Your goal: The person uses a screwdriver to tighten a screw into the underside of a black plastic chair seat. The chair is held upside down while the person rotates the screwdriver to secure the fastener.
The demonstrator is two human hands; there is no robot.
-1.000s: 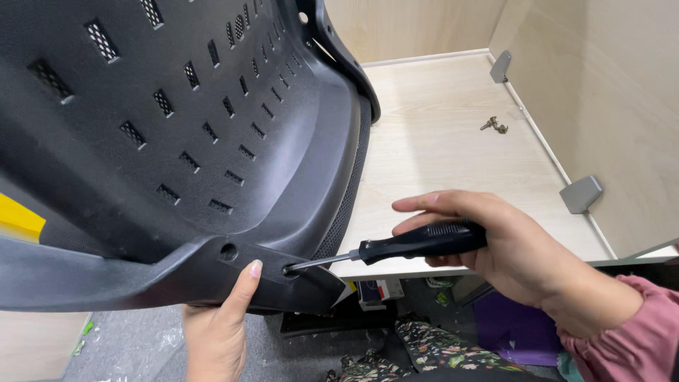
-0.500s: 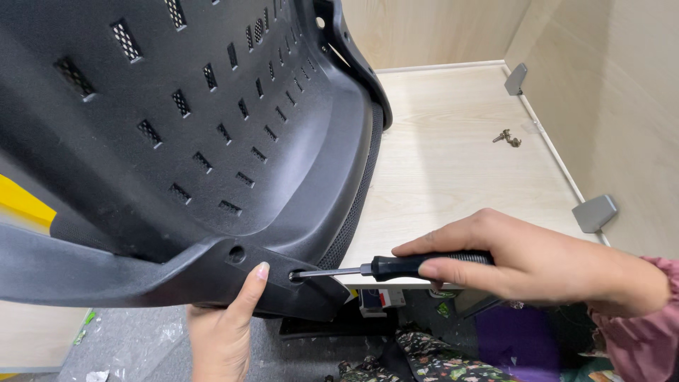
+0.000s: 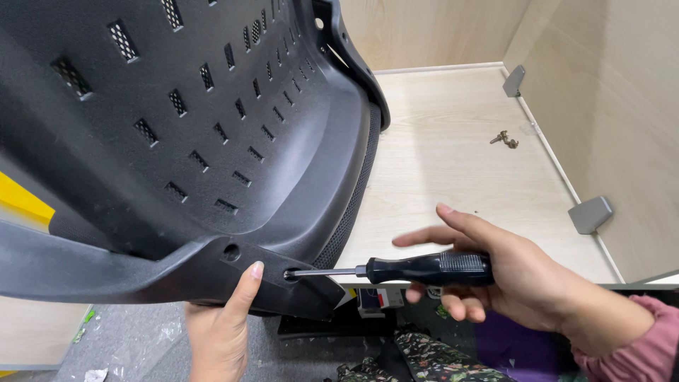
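A large black plastic chair shell (image 3: 177, 141) with rows of small slots fills the left of the head view, resting against a pale wooden tabletop (image 3: 453, 163). My left hand (image 3: 223, 325) grips its lower edge from below, thumb pressed beside a round hole (image 3: 231, 251). My right hand (image 3: 495, 272) holds a black-handled screwdriver (image 3: 424, 269) level, with the fingers partly spread. Its metal shaft enters a second hole (image 3: 291, 273) in the shell's lower edge.
Loose brass screws (image 3: 504, 139) lie on the tabletop near the right wooden wall. Two grey metal brackets (image 3: 590, 214) (image 3: 515, 80) sit along that wall. A yellow patch (image 3: 21, 201) shows at the left. Below are a grey floor with scraps and patterned fabric.
My right hand's fingers have loosened and spread on the screwdriver handle, and the grip has turned. The tip stays in the hole. My left hand keeps its hold.
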